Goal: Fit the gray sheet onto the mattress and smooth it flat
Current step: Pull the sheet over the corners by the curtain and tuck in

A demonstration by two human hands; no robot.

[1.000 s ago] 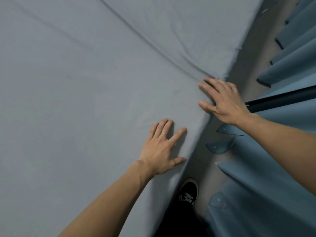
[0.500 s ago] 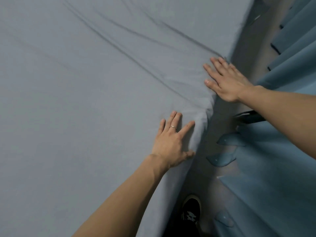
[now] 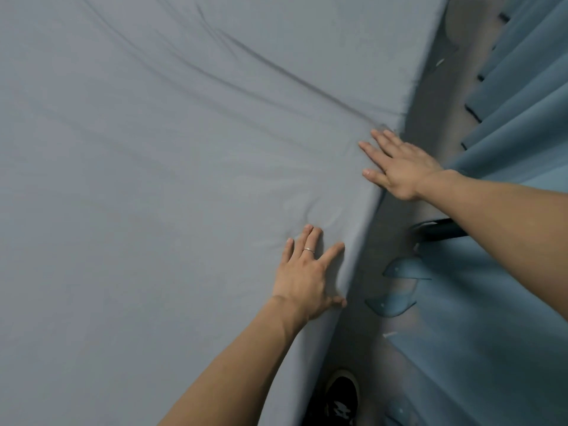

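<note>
Neither grip clasps anything: left hand [image 3: 302,279] and right hand [image 3: 396,166] press flat on the sheet [image 3: 153,195] at the mattress's right edge, with creases fanning up-left from the right hand, which lies nearer them.

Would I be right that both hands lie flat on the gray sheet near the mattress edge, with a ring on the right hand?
Not quite: the head view shows the ring on the left hand, not the right hand. Both do lie flat on the gray sheet near the edge.
</note>
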